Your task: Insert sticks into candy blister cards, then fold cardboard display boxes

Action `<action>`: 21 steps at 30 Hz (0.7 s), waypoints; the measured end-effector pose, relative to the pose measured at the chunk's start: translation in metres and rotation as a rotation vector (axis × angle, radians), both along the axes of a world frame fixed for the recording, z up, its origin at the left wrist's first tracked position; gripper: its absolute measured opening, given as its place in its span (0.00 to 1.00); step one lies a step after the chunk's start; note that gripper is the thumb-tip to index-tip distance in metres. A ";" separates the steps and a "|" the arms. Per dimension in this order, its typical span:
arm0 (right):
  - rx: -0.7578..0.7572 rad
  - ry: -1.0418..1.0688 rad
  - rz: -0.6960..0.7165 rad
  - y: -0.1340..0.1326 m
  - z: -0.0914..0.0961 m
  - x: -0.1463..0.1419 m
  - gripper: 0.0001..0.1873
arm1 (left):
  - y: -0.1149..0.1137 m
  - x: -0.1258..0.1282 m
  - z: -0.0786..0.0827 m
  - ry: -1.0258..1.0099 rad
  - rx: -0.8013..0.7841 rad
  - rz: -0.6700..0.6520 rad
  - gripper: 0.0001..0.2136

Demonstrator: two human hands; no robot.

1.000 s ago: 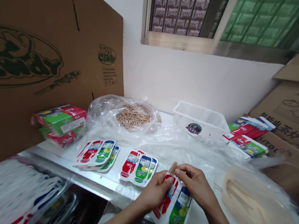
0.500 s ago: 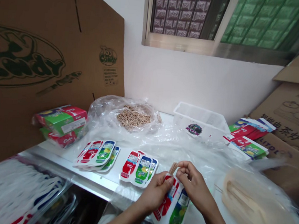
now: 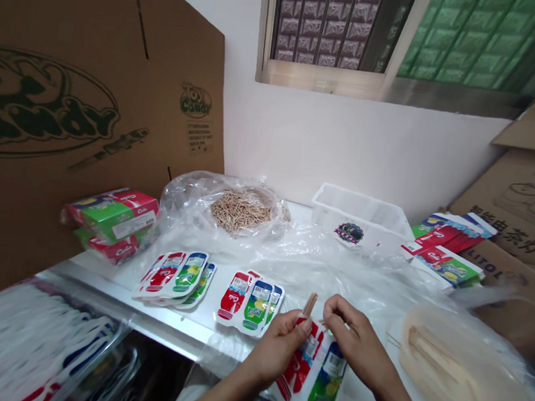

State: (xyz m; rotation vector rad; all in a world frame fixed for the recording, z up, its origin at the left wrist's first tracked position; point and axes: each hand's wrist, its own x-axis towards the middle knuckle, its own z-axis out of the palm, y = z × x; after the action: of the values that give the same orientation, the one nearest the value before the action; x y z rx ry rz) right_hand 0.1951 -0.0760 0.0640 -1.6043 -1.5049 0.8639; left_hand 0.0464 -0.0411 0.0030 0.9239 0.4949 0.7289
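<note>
My left hand is closed around the top left edge of a double candy packet with a red Cola bottle and a green and blue bottle printed on it. The same hand pinches a small bunch of thin wooden sticks, which stand up above the thumb. My right hand is closed in a pinch at the packet's top edge, above the green and blue bottle. A short pale stick end shows by its fingertips; the rest is hidden. Left of my hands lie two stacks of similar packets, the near stack and the far stack.
A clear bag of wooden sticks lies at the back, beside a white plastic basket. Printed boxes stand left, flat printed cartons right. A beige tub sits at right. Large cardboard walls the left.
My right hand has moved slightly right and down, away from the stick bunch to the packet's top edge over the green bottle. My left hand keeps its hold.
</note>
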 end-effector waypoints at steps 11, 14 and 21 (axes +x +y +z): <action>0.041 0.124 0.005 -0.001 0.003 -0.011 0.13 | -0.003 -0.002 -0.001 -0.022 0.049 -0.050 0.18; 0.026 0.117 0.036 -0.002 0.005 -0.011 0.09 | -0.004 -0.004 -0.001 -0.026 0.050 -0.075 0.17; 0.015 -0.008 0.016 -0.007 -0.004 -0.005 0.04 | -0.005 -0.004 0.001 -0.039 0.046 -0.060 0.17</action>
State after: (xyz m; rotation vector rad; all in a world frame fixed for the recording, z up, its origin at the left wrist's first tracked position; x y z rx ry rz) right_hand 0.1901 -0.0831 0.0604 -1.5883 -1.5277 0.8540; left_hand 0.0429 -0.0459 0.0043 0.9619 0.4163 0.7053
